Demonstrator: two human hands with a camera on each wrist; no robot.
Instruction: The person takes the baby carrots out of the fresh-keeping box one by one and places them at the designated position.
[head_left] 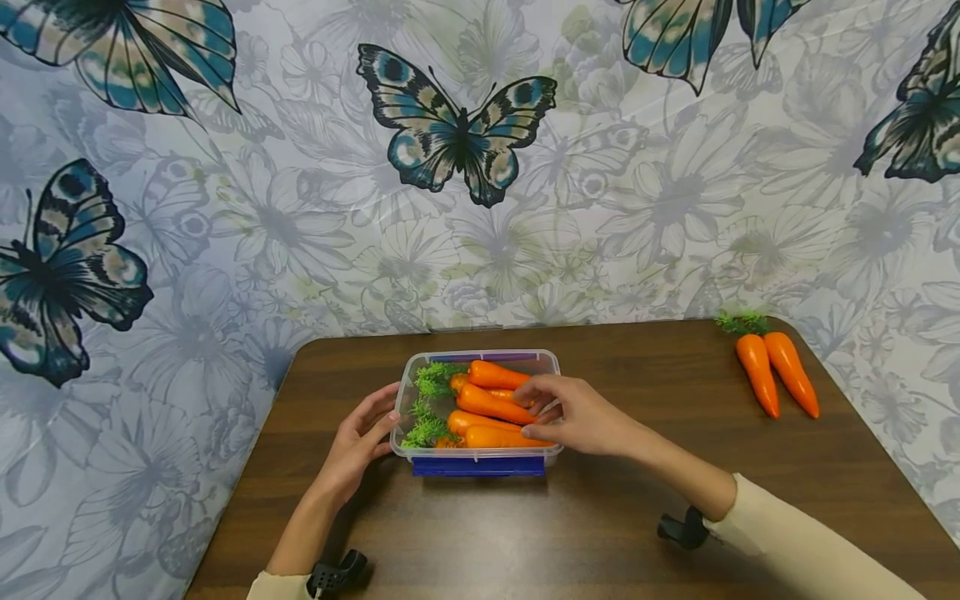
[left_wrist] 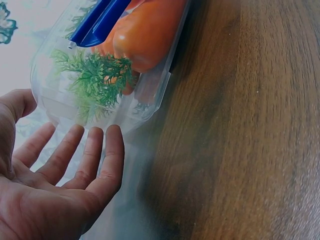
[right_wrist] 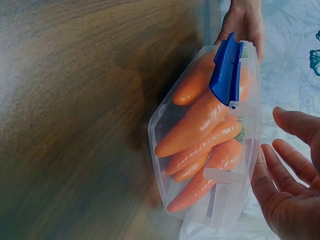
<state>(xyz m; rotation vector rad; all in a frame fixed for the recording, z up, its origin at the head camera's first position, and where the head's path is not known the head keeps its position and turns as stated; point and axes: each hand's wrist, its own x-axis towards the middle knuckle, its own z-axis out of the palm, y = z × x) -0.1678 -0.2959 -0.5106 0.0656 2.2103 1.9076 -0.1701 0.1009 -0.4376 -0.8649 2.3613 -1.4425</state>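
Several carrots (head_left: 491, 403) lie in a clear box (head_left: 480, 452), at the middle of the table's far part. Their green tops (head_left: 437, 379) are at the box's left end and their tips point right. Some carrots rest on others. The box is open at the top, and a blue latch (head_left: 478, 467) hangs along its near side.

The left hand (head_left: 363, 442) is at the box's left end, its fingers spread and slightly bent, the tips at the clear wall; whether every tip touches is unclear. The right hand (head_left: 573, 417) is at the right end, over the rim, with its fingers loosely bent and the thumb apart from them. It pinches nothing; whether it touches a carrot cannot be told.

Two more carrots (head_left: 760, 375) lie side by side at the far right of the brown table (head_left: 600, 517), well apart from the box, their leaves toward the far edge. Both arms have pale sleeves (head_left: 802, 533) and black wrist mounts (head_left: 686, 530). Beyond the table is a floral backdrop (head_left: 660, 267) with large blue butterflies (head_left: 461, 137).
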